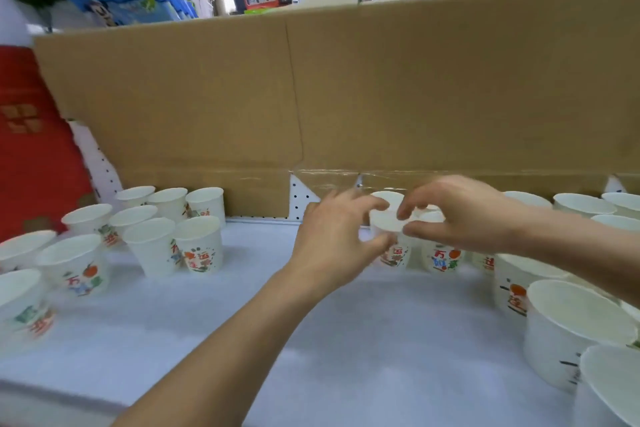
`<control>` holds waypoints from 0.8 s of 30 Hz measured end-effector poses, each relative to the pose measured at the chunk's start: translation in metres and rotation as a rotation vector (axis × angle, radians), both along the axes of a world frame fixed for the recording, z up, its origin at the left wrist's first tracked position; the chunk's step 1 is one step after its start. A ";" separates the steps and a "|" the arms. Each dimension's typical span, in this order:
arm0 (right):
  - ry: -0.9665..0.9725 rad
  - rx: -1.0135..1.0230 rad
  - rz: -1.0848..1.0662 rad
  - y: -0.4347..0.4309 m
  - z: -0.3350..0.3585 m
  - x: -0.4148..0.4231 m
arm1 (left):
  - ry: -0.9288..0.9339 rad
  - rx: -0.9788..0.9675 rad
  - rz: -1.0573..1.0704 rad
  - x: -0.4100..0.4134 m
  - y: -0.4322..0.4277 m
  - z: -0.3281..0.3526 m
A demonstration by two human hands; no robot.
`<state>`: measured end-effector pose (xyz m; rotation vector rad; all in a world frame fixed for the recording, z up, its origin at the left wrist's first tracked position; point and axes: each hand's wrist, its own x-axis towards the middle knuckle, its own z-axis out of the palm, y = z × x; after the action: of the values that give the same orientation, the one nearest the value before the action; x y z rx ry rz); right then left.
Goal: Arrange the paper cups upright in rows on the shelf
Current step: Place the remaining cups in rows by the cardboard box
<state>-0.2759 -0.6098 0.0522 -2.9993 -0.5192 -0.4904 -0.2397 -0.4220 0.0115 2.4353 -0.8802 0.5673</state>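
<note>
Pinching one cup (388, 220) in both grips, left hand (332, 239) and right hand (464, 215) hover above the shelf (311, 340); upright cups (201, 246) stand both sides, rows ragged, middle unfilled.

Between my left hand (332, 236) and my right hand (460, 215) I pinch one white paper cup (387, 217), with fingertips of both hands on it. Just under it a printed cup (396, 256) stands, but blur keeps me from telling whether the two are nested. Below my right hand a second printed cup (441, 258) stands upright. Well to the left of my left hand, a cluster of cups (156, 236) stands upright in loose rows, white with red, green and blue print. Beyond and below my right wrist more upright cups (571, 322) stand on the white shelf (346, 340).
</note>
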 end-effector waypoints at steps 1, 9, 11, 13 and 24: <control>0.010 0.012 0.028 0.015 0.001 0.002 | -0.004 -0.026 0.015 -0.004 0.014 -0.003; 0.165 0.033 0.197 0.159 -0.011 0.044 | 0.028 -0.070 0.273 0.009 0.176 -0.001; 0.223 0.123 0.221 0.193 -0.016 0.063 | 0.088 -0.084 0.390 0.028 0.216 0.012; 0.250 0.204 0.206 0.223 -0.021 0.084 | 0.186 -0.017 0.491 0.048 0.246 0.028; 0.391 0.323 0.070 0.266 -0.027 0.121 | 0.480 0.291 0.362 0.102 0.267 0.031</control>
<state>-0.1547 -0.3433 0.0251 -2.6554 -0.4572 0.0227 -0.1372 -0.1552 0.0429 2.8372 -0.3421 -0.0480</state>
